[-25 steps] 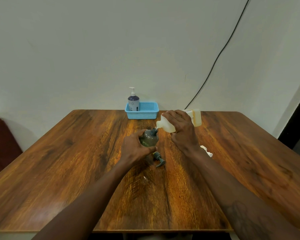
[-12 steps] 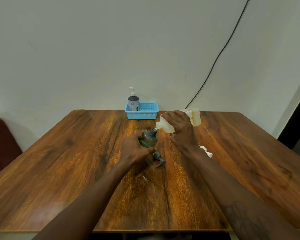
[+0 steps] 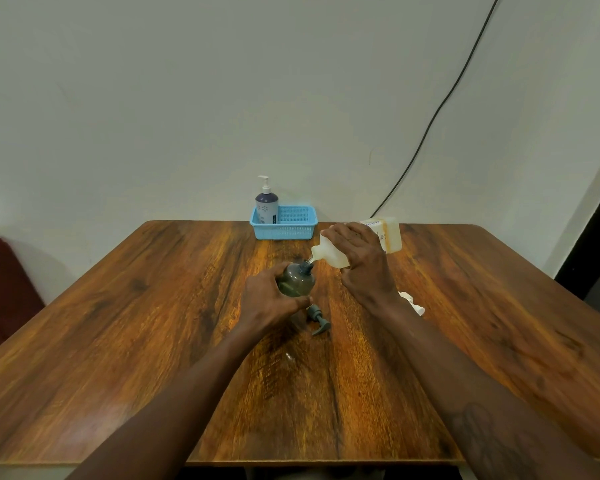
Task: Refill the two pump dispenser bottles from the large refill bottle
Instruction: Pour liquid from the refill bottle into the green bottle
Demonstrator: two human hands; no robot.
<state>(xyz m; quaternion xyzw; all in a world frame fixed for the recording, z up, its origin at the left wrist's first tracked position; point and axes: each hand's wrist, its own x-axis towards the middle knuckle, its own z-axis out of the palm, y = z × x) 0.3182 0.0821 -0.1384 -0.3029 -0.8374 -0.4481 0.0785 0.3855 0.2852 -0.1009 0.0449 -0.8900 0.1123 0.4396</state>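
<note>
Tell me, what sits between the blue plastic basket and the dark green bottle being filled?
Nothing: the head view shows only bare wooden table between the blue plastic basket and the dark green bottle.

2 forearms showed bare along their whole visible length, as did the left hand (image 3: pixel 270 301) and right hand (image 3: pixel 365 263). A dark, blurred line tattoo (image 3: pixel 478 434) marked the right forearm (image 3: pixel 440 355) near the frame's lower edge.

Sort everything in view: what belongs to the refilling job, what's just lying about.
Job: refill bottle, tilted in the right hand; green dispenser bottle, gripped by the left hand; grey pump on the table; purple pump bottle; white piece by the right wrist, probably a cap.
Lying about: blue basket; wall cable; dark red seat.
</note>
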